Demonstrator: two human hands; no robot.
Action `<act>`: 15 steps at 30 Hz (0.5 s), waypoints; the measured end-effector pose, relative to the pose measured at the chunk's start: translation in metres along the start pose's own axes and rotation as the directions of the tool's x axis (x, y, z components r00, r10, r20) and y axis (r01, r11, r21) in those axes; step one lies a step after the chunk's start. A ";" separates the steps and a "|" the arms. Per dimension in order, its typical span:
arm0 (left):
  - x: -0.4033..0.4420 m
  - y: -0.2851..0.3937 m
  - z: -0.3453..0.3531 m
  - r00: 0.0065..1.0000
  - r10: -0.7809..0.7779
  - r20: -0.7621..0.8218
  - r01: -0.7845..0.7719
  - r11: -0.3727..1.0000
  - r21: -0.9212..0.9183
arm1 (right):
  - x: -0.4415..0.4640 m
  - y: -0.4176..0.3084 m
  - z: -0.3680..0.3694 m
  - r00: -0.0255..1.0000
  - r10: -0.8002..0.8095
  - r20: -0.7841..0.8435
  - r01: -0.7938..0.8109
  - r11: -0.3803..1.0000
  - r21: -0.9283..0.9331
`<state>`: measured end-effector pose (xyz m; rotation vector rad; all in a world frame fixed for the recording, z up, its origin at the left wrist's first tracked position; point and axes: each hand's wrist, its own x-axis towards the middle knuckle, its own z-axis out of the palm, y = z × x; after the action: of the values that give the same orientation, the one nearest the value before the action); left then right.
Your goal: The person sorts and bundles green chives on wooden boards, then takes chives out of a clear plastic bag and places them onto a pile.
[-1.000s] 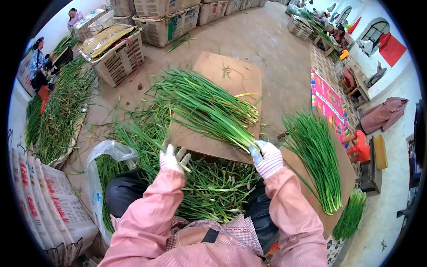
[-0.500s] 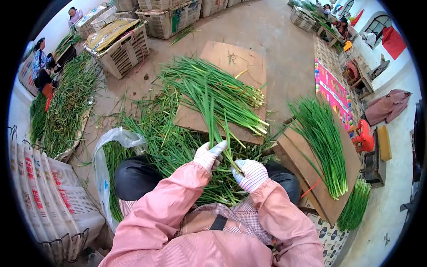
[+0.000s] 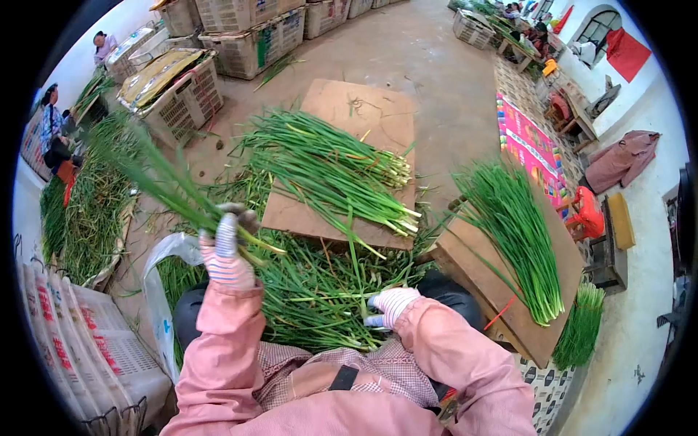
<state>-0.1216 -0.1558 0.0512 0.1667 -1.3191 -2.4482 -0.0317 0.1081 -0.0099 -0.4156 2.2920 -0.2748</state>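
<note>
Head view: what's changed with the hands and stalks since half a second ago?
The left hand has swung out leftward, carrying a bunch of green stalks; the right hand is off that bunch, over the loose pile. The heap on the front board and the bundle on the right-hand board stayed put.

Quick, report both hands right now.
Left hand: closed, holding a bunch of green stalks.
Right hand: fingertips at the loose stalks; whether it holds any cannot be told.
</note>
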 end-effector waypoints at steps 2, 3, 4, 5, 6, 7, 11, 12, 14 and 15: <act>0.016 0.001 -0.004 0.983 -0.182 -0.032 0.177 0.975 -0.133 | -0.006 0.009 -0.025 0.951 0.076 -0.300 -0.076 0.997 0.012; 0.020 -0.011 -0.011 0.949 -0.310 0.051 0.313 0.922 -0.227 | -0.009 0.015 -0.040 0.909 0.127 -0.397 -0.124 0.992 0.034; 0.020 -0.019 -0.014 0.896 -0.421 0.142 0.444 0.842 -0.304 | -0.011 0.021 -0.055 0.856 0.173 -0.488 -0.166 0.984 0.059; 0.011 -0.031 -0.010 0.824 -0.537 0.182 0.562 0.732 -0.385 | -0.013 0.026 -0.062 0.774 0.178 -0.607 -0.140 0.984 0.110; 0.005 -0.047 -0.010 0.668 -0.678 0.306 0.732 0.526 -0.433 | -0.006 0.034 -0.065 0.757 0.190 -0.625 -0.145 0.982 0.123; -0.012 -0.056 0.005 0.596 -0.741 0.310 0.794 0.483 -0.370 | 0.000 0.035 -0.064 0.777 0.189 -0.601 -0.177 0.981 0.080; -0.061 -0.118 0.032 0.311 -0.920 0.239 0.950 0.311 -0.039 | 0.020 0.025 -0.060 0.805 0.220 -0.551 -0.273 0.962 -0.014; -0.065 -0.154 0.015 0.231 -0.851 0.471 0.968 0.251 -0.021 | 0.023 0.021 -0.063 0.821 0.253 -0.512 -0.302 0.953 -0.015; -0.068 -0.156 0.023 0.248 -0.917 0.313 0.951 0.292 0.100 | 0.030 0.020 -0.060 0.835 0.277 -0.476 -0.333 0.942 -0.036; -0.065 -0.158 0.023 0.288 -0.919 0.270 0.940 0.325 0.104 | 0.033 0.022 -0.057 0.842 0.306 -0.445 -0.366 0.929 -0.053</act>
<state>-0.1069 -0.0351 -0.0709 0.8348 -1.4728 -3.6417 -0.0999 0.1196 -0.0002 -0.0023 2.7776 -0.0284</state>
